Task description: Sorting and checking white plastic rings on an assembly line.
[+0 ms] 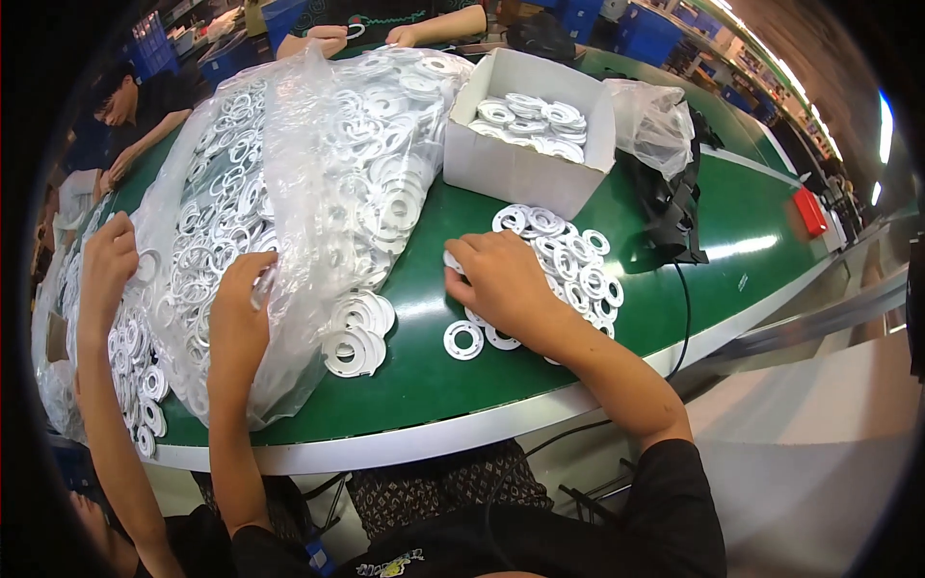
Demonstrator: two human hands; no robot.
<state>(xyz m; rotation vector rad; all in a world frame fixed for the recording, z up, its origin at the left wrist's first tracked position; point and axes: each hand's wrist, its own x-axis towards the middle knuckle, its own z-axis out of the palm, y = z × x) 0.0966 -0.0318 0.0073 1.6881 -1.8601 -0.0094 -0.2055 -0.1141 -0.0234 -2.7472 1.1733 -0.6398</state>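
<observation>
Right fingers [464,247]: you have them closed, thumb against index, pinching a white ring [451,260] at their tips. Left fingers [252,261]: curled toward the thumb, with a pale piece between them; you cannot tell from this view whether they grip it or only touch it. Directly beneath and behind your right fingers, a spread of loose white rings [573,270] lies on the green counter [424,380], overlapping, partly hidden by your hand and forearm; one flat ring [463,340] sits just nearer to you than those fingertips. Between your two sets of fingers, closer to the right edge of the bag, a small stack of larger white rings [358,332] lies overlapped. Your left fingers are at the large clear plastic bag [299,144], which is filled with white rings and extends well beyond them. Past your right fingers, toward the far side, stands an open white carton [520,178] with more rings inside. Farther out to the right of it: a crumpled clear bag [655,125] and a black cable [687,318] running down over the edge. Left of your left fingers, a co-worker's hand [108,275] is raised near the bag. Farthest off, across the bag, another co-worker's hand [328,39] is beside a white ring-shaped part [356,31].
</observation>
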